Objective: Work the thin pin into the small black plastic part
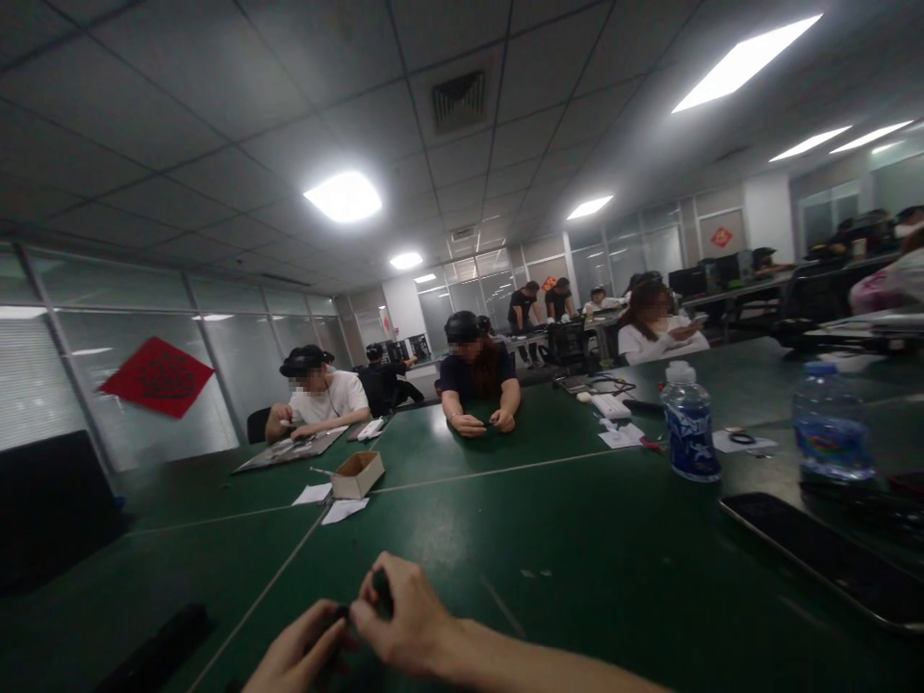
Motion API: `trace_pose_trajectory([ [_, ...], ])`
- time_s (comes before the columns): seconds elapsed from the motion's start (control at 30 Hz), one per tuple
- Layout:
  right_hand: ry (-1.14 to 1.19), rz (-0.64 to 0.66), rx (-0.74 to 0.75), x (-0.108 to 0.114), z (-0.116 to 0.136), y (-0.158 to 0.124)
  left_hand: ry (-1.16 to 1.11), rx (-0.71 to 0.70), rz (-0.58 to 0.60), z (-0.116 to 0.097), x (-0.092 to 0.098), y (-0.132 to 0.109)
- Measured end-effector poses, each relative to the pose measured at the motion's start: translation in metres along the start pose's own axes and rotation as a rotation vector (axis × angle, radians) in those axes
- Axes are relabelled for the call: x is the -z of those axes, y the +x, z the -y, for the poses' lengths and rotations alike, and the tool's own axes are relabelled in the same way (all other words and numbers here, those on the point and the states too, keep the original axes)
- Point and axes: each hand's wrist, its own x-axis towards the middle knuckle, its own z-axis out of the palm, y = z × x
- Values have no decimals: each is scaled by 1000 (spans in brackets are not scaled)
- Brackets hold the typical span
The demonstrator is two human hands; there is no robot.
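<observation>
My two hands meet low over the near edge of the green table (pixel 549 539). My right hand (pixel 404 621) pinches a small dark object (pixel 381 589) between thumb and fingers. Just left of it, my left hand (pixel 299 654) curls its fingers around the same dark piece. The piece is too small and dim to name.
A small open cardboard box (pixel 358 474) with white paper slips sits mid-table. Two water bottles (pixel 690 423) (pixel 832 423) and a dark tablet (pixel 830 556) lie to the right. A dark flat object (pixel 155 654) lies at the near left. Several people sit across the table.
</observation>
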Motion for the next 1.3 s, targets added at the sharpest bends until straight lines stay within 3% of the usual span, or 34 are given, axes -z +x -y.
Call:
trace_pose_trajectory([
  [0.1,-185,34,-74,68,-29,-14,-202,-103,165,-9,-53,42],
  [0.2,-405,79,-142,120,-50,-32,-463,-121,279,-19,-106,71],
  [0.3,-596,128,-202,150,-63,-47,-615,-138,360,-25,-145,87],
  [0.4,-692,127,-243,160,-72,-54,-603,-131,385,-21,-167,99],
  [0.6,-717,192,-228,159,-76,-57,-717,-154,322,-7,-172,109],
  [0.87,-683,169,-199,163,-88,-61,-907,-110,300,-8,-169,107],
  [1.3,-739,172,-204,164,-92,-62,-859,-164,319,-2,-168,107],
])
